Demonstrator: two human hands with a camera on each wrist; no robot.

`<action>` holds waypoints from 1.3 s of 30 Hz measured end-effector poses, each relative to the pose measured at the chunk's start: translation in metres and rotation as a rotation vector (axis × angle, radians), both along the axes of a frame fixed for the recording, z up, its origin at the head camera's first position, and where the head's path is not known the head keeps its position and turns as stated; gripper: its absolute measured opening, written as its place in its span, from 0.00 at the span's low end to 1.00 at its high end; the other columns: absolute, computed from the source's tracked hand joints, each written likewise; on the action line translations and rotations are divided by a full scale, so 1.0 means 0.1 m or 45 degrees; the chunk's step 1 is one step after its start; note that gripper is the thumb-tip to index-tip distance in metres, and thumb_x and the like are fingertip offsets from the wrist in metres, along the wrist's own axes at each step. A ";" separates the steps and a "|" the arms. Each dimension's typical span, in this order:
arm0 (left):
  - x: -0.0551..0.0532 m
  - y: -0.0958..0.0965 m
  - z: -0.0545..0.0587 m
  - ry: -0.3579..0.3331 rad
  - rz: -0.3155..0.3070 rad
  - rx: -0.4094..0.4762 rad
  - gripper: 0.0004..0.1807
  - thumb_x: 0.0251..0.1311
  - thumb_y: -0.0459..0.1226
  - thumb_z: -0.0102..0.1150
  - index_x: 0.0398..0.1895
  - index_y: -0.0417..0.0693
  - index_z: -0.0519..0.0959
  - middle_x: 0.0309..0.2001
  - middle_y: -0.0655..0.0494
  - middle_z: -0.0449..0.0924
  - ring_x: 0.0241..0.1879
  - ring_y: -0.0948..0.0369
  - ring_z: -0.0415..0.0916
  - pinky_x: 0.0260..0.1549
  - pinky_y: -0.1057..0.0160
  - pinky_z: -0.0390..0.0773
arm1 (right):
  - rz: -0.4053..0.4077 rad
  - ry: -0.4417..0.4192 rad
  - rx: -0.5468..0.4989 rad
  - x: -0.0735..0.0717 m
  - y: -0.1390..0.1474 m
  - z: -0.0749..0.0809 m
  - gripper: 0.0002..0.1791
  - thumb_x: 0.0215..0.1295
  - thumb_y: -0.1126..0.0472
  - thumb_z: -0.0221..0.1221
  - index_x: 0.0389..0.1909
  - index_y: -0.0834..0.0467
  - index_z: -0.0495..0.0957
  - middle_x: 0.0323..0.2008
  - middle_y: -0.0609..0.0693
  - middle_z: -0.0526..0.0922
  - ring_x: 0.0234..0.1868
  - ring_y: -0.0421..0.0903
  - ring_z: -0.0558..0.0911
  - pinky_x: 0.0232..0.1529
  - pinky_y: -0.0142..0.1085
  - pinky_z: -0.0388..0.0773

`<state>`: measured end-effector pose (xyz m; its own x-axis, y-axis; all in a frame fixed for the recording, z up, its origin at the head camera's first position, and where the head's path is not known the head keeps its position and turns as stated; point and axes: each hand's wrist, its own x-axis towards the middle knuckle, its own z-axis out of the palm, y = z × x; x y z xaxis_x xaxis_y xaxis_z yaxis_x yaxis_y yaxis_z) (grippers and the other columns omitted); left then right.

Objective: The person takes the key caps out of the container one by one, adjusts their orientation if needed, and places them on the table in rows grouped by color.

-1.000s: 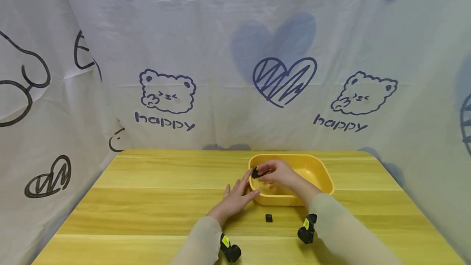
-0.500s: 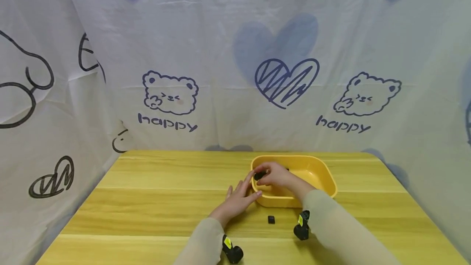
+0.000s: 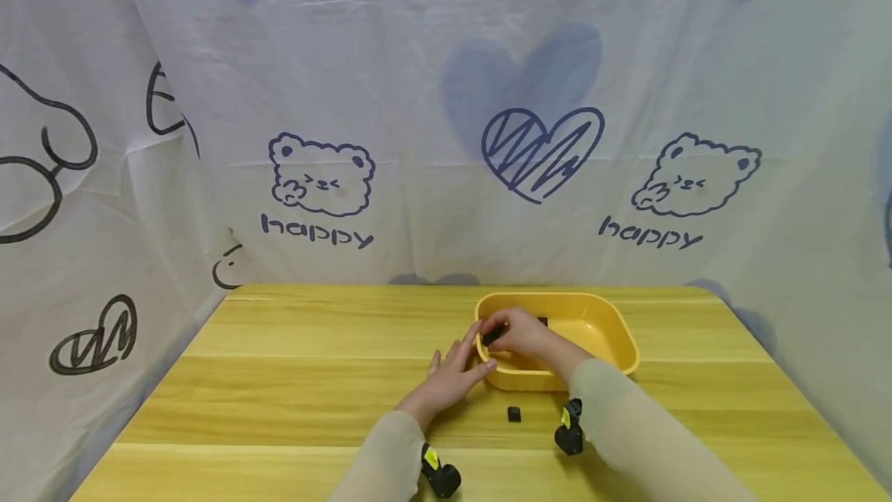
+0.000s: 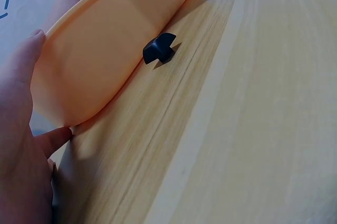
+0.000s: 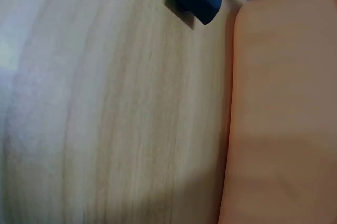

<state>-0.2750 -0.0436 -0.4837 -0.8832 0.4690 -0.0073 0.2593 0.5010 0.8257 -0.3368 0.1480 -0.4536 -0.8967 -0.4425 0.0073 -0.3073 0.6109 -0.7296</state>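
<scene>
A yellow tray (image 3: 613,324) stands on the wooden table. My left hand (image 3: 446,386) rests at its left end, fingers spread along the outside and thumb at the near corner. In the left wrist view its fingertips touch the tray wall (image 4: 100,50). My right hand (image 3: 523,331) reaches in over the near rim and pinches a small black piece (image 3: 493,334) close to the left inner wall. The fingers partly cover that piece. A second black piece (image 3: 543,321) shows behind the right hand. In front of the tray lies a black keycap (image 3: 513,414) with pale marks.
The table (image 3: 313,378) has a light wood grain. A white cloth (image 3: 418,138) printed with hearts and bears hangs behind its back edge and along both sides. Black wrist cameras sit on both forearms, the right one (image 3: 569,428) near the keycap.
My right hand has lowered the black piece slightly deeper into the tray's left end. The second piece behind it has come into sight. My left hand stays on the tray.
</scene>
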 end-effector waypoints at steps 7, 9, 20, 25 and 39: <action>-0.01 0.00 0.00 0.009 0.003 0.010 0.41 0.69 0.60 0.46 0.79 0.67 0.40 0.75 0.50 0.52 0.75 0.46 0.39 0.68 0.40 0.28 | 0.009 0.015 0.076 0.00 -0.01 0.00 0.12 0.55 0.72 0.68 0.40 0.62 0.84 0.38 0.49 0.84 0.42 0.47 0.80 0.46 0.43 0.78; -0.01 0.00 0.00 0.010 0.004 0.011 0.41 0.69 0.60 0.46 0.79 0.68 0.41 0.75 0.50 0.51 0.75 0.46 0.39 0.68 0.40 0.28 | 0.015 0.012 0.087 0.00 -0.01 0.00 0.12 0.55 0.72 0.68 0.40 0.61 0.84 0.37 0.49 0.84 0.41 0.47 0.80 0.46 0.43 0.78; 0.00 0.00 0.02 0.014 0.006 -0.015 0.42 0.68 0.62 0.45 0.79 0.68 0.40 0.76 0.53 0.49 0.75 0.47 0.39 0.68 0.41 0.27 | 0.041 0.010 0.100 -0.01 -0.01 -0.01 0.11 0.55 0.69 0.69 0.40 0.61 0.84 0.36 0.47 0.84 0.38 0.43 0.80 0.46 0.41 0.78; 0.01 0.00 0.03 0.011 0.005 -0.016 0.42 0.68 0.62 0.44 0.79 0.68 0.40 0.76 0.52 0.50 0.75 0.47 0.39 0.68 0.41 0.26 | 0.031 0.008 0.064 0.01 0.01 0.05 0.12 0.54 0.70 0.69 0.41 0.62 0.84 0.35 0.48 0.84 0.37 0.43 0.80 0.41 0.38 0.79; 0.01 0.01 0.02 -0.008 0.005 -0.013 0.41 0.70 0.60 0.45 0.79 0.69 0.39 0.74 0.49 0.54 0.75 0.47 0.37 0.68 0.41 0.25 | 0.088 0.031 -0.034 0.11 0.13 0.27 0.13 0.59 0.68 0.67 0.45 0.64 0.83 0.41 0.52 0.85 0.35 0.43 0.80 0.38 0.37 0.80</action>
<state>-0.2739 -0.0427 -0.4817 -0.8851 0.4651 -0.0180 0.2517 0.5108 0.8220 -0.3253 0.1613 -0.4269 -0.8633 -0.5030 0.0410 -0.3660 0.5682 -0.7371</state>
